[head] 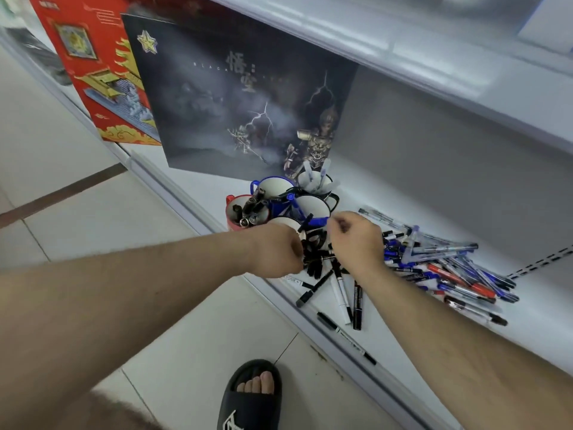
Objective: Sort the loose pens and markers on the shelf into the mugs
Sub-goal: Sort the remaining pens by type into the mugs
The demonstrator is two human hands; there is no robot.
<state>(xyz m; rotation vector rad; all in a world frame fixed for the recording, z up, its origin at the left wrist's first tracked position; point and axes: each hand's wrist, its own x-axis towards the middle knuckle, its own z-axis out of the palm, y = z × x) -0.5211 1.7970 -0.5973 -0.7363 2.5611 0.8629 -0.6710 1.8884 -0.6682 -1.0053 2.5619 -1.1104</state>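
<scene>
Several mugs cluster on the white shelf (403,193): a red mug (231,212) full of black markers, a blue mug (276,184), a white mug (313,206), and a rear mug (314,181) holding pale pens. My left hand (276,252) is curled round a bunch of black markers (316,259) beside the front mug. My right hand (356,240) pinches a blue pen (316,221) over the mugs. A pile of loose blue, red and black pens (449,268) lies to the right; a few black markers (344,296) lie near the shelf's front edge.
A dark picture box (242,97) and a red box (93,63) stand on the shelf behind and left of the mugs. An upper shelf (434,57) overhangs. Below is tiled floor (77,187), with my foot in a black slipper (251,395).
</scene>
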